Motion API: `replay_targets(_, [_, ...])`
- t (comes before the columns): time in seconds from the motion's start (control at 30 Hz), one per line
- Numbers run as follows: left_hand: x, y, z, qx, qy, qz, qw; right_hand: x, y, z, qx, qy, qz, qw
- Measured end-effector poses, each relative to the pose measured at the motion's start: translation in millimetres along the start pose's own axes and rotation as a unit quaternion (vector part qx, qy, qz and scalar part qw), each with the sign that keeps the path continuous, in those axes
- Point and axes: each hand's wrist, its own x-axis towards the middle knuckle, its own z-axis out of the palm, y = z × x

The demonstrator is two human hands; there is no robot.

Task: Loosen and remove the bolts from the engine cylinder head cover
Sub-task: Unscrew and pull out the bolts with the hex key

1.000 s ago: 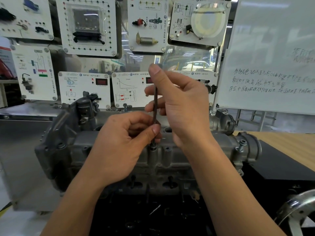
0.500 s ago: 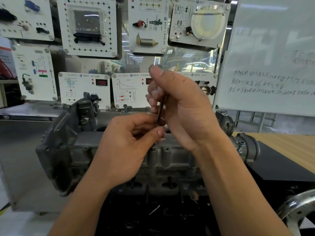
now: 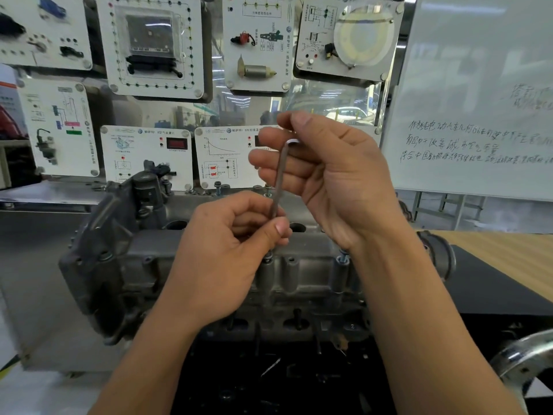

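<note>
Item one: cylinder head cover (image 3: 299, 274), grey cast metal, long axis running 9 to 3 o'clock across my view, near edge lined with upright bosses. Item two: bolt (image 3: 267, 256), seated in a boss on that near edge at 6 o'clock of my left thumb, axis upright, head pointing to 12. Item three: second bolt (image 3: 343, 256), same edge, at 3 o'clock of the first, also upright, close against my right wrist. Item four: further bolt (image 3: 217, 187), standing on the far side at about 11 o'clock of my left hand. Item five: thin dark tool rod (image 3: 278, 181), long axis near upright, upper end leaning slightly toward 1 o'clock, lower end pointing down at the first bolt; my thumb hides the tip, so I cannot tell whether it sits in the head. Item six: left hand (image 3: 227, 253), fingers curled, thumb and forefinger pinching the rod's lower part, just above the first bolt. Item seven: right hand (image 3: 329, 181), at 1 o'clock of the left, fingers curled round the rod's upper end, thumb lying over the top. Item eight: whiteboard (image 3: 478, 100) with handwriting, at 2 o'clock. Item nine: wooden table (image 3: 508, 256), at 3 o'clock.
</note>
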Motion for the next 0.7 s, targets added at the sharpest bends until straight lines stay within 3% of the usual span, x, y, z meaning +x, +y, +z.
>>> replay_targets(0.2, [1.4, 2.2, -4.2, 0.025, -0.011, 0.039, 0.999, -1.3, 5.4, 15.1, 0.085, 0.061, 0.063, 0.992])
replay_targets(0.33, [1.5, 1.3, -6.6, 0.041, -0.009, 0.049, 0.998, -2.1, 6.2, 18.2, 0.085, 0.077, 0.073, 0.991])
replay_targets(0.6, [1.9, -1.1, -8.3, 0.042, 0.010, 0.038, 0.998, -3.4, 12.3, 17.3, 0.036, 0.127, 0.031, 0.991])
replay_targets(0.7, [1.7, -0.8, -7.7, 0.038, 0.020, 0.029, 0.999, -5.2, 12.3, 18.1, -0.032, 0.145, -0.015, 0.989])
